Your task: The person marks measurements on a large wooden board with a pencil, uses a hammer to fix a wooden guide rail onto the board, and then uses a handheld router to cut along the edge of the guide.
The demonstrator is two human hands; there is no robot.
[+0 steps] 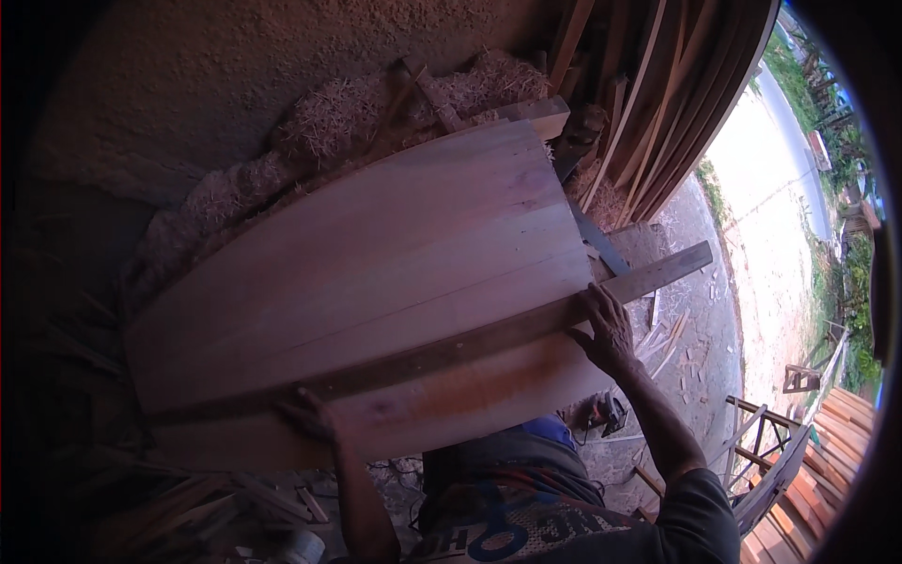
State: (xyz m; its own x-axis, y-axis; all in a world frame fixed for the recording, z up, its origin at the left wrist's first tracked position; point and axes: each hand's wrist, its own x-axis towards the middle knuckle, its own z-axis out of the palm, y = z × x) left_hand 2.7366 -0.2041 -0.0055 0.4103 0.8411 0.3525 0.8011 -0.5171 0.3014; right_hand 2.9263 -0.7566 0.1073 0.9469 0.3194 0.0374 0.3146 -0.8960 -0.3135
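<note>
A broad pale panel of joined boards (404,254) lies in front of me, narrowing toward the left. Across it runs a long, straight, darker wooden batten (460,348), whose right end sticks out past the panel. My right hand (608,331) spans the batten close to the panel's right edge, with the fingers over its far side and the thumb on its near side. Farther left, my left hand (310,416) rests with spread fingers on the panel, fingertips at the batten's near edge. Shadow dims the left hand and the panel's left end.
Wood shavings (334,117) are heaped along the wall behind the panel. Several long boards (648,103) lean upright at the back right. A power tool (606,414) sits on the floor below my right forearm. Stacked timber (836,451) lies outside at right, and offcuts (272,498) at lower left.
</note>
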